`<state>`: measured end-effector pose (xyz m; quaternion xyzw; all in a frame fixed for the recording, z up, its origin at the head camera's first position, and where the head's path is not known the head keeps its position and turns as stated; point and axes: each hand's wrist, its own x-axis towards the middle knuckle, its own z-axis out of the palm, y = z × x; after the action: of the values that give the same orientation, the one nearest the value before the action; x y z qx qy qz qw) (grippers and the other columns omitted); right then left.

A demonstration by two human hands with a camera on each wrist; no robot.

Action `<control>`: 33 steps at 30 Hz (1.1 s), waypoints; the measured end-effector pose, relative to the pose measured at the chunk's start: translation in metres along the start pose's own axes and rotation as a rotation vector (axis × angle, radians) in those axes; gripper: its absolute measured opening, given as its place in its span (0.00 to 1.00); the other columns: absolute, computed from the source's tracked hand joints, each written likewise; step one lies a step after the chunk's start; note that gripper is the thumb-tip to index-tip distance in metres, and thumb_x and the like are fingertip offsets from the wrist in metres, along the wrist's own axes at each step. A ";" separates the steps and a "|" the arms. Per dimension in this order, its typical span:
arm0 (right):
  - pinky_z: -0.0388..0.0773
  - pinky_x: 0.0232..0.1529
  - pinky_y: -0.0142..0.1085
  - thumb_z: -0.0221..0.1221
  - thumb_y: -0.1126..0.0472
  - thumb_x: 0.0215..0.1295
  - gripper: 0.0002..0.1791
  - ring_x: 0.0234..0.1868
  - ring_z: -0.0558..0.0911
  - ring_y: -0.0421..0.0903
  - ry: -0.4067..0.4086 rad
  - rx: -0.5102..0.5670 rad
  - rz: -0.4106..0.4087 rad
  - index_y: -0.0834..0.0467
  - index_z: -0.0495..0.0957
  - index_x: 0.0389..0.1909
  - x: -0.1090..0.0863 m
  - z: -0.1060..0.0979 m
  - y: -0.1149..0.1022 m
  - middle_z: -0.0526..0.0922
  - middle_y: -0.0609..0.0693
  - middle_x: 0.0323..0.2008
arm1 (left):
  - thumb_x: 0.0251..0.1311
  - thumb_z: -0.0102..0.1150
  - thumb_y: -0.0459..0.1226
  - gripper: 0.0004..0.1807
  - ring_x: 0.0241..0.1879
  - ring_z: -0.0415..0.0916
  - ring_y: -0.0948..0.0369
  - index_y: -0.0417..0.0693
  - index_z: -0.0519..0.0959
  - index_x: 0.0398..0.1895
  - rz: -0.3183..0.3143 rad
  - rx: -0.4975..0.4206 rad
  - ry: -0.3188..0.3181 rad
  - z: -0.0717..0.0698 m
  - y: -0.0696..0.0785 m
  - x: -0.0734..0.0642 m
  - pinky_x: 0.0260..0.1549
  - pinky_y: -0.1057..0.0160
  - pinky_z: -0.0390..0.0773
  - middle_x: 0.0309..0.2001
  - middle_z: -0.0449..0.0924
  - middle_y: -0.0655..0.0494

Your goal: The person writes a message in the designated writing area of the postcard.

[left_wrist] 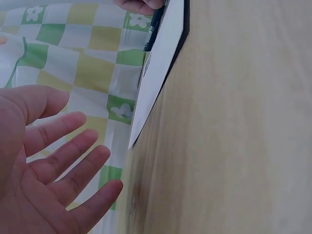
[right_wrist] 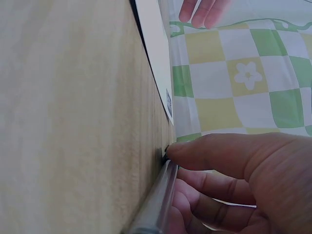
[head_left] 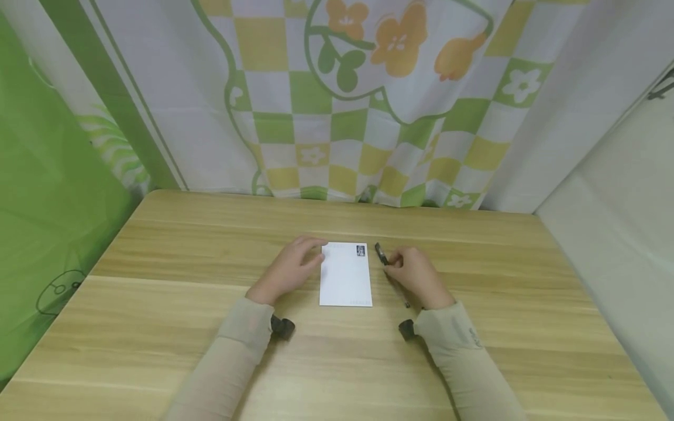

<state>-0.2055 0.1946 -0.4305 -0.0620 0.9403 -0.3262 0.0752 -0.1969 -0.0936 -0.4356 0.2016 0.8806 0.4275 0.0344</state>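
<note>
One white card [head_left: 344,280] lies flat on one wooden table [head_left: 337,374], nearer the table's far edge than its near one and roughly midway between the left and right edges; one dark printed square [head_left: 360,251] marks the card's far right corner; one pen [head_left: 397,289], with a dark cap and a clear barrel, is just right of the card, slanting from the far edge toward the near right corner of the table; whether it touches the wood cannot be told.

Two hands are in view; the right hand [head_left: 416,272] pinches the pen between thumb and fingers; the left hand [head_left: 286,266] is by the card's far left corner, its fingers spread and loosely bent, holding nothing, and the left wrist view shows it apart from the card.

Two beige sleeves [head_left: 216,362] reach in over the near edge; two black wrist devices [head_left: 283,327] show, one at each cuff; beyond the far edge hangs one checked curtain [head_left: 316,134], with three orange flowers in its upper part; green cloth [head_left: 47,175] hangs past the left edge.
</note>
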 end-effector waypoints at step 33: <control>0.78 0.34 0.37 0.63 0.66 0.60 0.07 0.30 0.78 0.46 -0.016 0.046 -0.053 0.64 0.84 0.38 -0.004 -0.001 -0.011 0.82 0.51 0.29 | 0.76 0.51 0.38 0.19 0.61 0.78 0.49 0.36 0.76 0.63 -0.192 -0.544 -0.034 0.002 -0.009 0.005 0.58 0.57 0.79 0.62 0.77 0.42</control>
<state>-0.2011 0.1874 -0.4224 -0.0876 0.9299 -0.3491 0.0755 -0.2038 -0.0953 -0.4435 0.1077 0.7480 0.6393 0.1424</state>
